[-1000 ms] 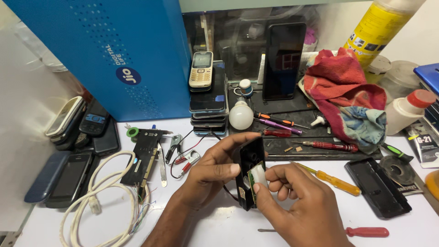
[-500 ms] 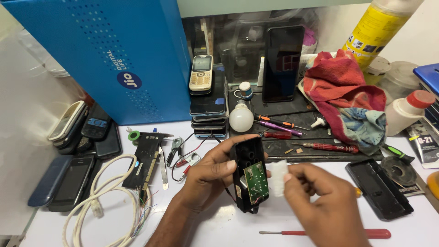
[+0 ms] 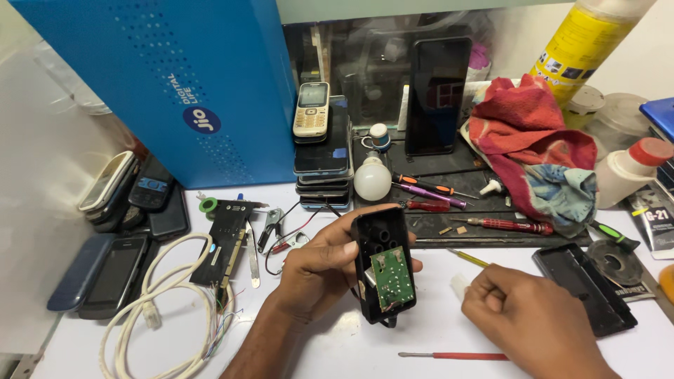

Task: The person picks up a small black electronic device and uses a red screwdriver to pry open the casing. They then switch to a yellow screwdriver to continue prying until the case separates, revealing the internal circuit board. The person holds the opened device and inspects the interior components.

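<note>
- The left hand (image 3: 319, 270) has its grip clenched round an open black plastic casing (image 3: 379, 263), held upright and tilted just above the white table (image 3: 337, 351). Thumb lies on the left edge, fingers wrap behind.
- Inside the casing sits a small green circuit board (image 3: 392, 279), bare side showing.
- The right hand (image 3: 526, 319) rests on the table to the right of the casing, fingers curled around a small whitish piece (image 3: 458, 286) — whether it pinches it firmly I cannot tell.
- A red-handled screwdriver (image 3: 456, 356) lies below and to the right of the casing, untouched.
- Judgement: the casing looks light and stiff, its smooth shell somewhat slippery; the board looks fragile. The safest hold is the outer edges of the shell — not the board or its solder side.
</note>
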